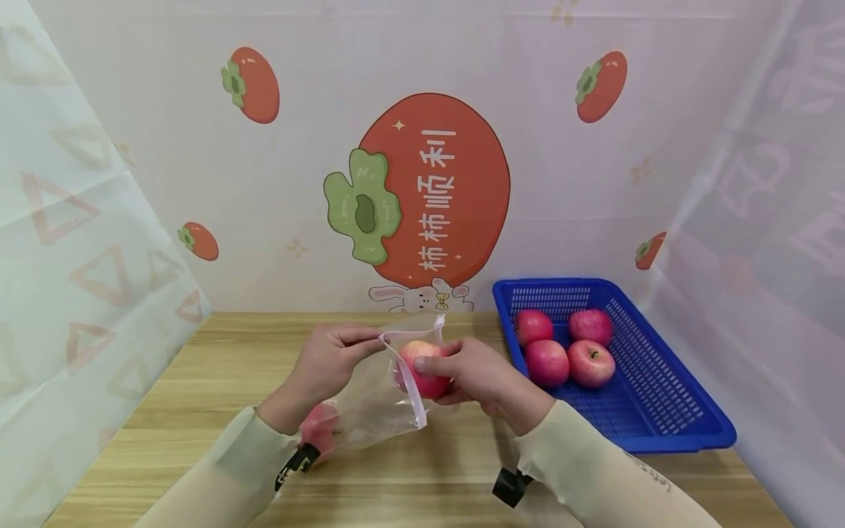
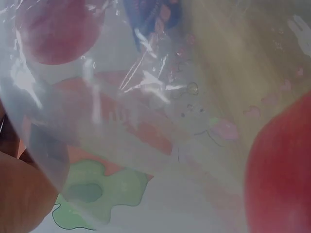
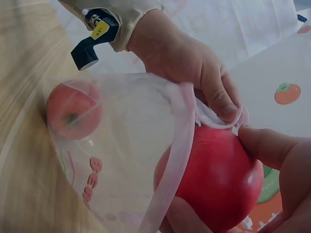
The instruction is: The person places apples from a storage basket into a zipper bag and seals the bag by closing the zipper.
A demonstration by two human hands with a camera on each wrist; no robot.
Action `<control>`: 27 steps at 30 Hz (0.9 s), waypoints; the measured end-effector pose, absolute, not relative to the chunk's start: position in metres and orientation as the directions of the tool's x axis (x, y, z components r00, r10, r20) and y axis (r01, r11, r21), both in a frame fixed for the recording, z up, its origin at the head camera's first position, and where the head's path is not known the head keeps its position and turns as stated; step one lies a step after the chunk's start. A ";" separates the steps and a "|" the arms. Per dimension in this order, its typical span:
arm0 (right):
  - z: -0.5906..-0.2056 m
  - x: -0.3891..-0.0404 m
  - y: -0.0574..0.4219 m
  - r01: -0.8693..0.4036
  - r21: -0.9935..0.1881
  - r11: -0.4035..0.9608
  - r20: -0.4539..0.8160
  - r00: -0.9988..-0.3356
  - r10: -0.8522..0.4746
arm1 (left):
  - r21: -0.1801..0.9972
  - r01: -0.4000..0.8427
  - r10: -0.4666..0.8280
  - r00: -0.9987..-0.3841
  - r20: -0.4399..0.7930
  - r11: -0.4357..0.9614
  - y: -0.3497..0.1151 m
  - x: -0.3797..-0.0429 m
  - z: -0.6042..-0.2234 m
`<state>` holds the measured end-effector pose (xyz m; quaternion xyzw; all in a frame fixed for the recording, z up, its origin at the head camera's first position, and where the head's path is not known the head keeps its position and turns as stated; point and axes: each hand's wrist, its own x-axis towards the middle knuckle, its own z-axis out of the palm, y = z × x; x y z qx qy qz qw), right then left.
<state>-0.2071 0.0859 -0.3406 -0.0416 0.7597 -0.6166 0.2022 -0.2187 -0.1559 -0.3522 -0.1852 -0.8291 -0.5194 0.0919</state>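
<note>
A clear zip bag [image 1: 379, 407] with a pale pink zip edge is held up above the table. My left hand [image 1: 330, 367] pinches its rim between thumb and fingers at the far left of the mouth. One apple [image 3: 75, 109] lies in the bottom of the bag, near the left wrist. My right hand [image 1: 478, 374] grips a second red apple [image 3: 218, 177] at the bag's mouth, partly behind the zip edge. In the left wrist view, the bag's film [image 2: 146, 87] covers most of the picture, with red apple skin [image 2: 282, 170] at the right edge.
A blue plastic basket [image 1: 693, 411] stands on the right of the wooden table [image 1: 231, 359], with several apples [image 1: 590, 363] in its left part. A patterned cloth wall [image 1: 317, 88] rises behind the table, and more cloth hangs at both sides.
</note>
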 end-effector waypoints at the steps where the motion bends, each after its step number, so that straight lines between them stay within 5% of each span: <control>1: -0.340 -0.207 0.085 0.180 -0.953 0.244 -0.253 -0.916 -0.311 | 0.828 0.402 0.210 -0.915 0.344 0.391 -0.156 -0.219 -0.352; 12: -0.341 -0.212 0.078 0.234 -0.939 0.254 -0.311 -0.891 -0.330 | 0.834 0.398 0.227 -0.915 0.333 0.382 -0.152 -0.218 -0.352; 22: -0.353 -0.220 0.073 0.345 -0.938 -0.008 -0.316 -0.868 -0.384 | 0.856 0.393 0.226 -0.916 0.332 0.336 -0.152 -0.218 -0.350; 27: -0.350 -0.217 0.075 0.340 -0.940 -0.032 -0.293 -0.850 -0.439 | 0.875 0.371 0.213 -0.924 0.317 0.309 -0.153 -0.217 -0.349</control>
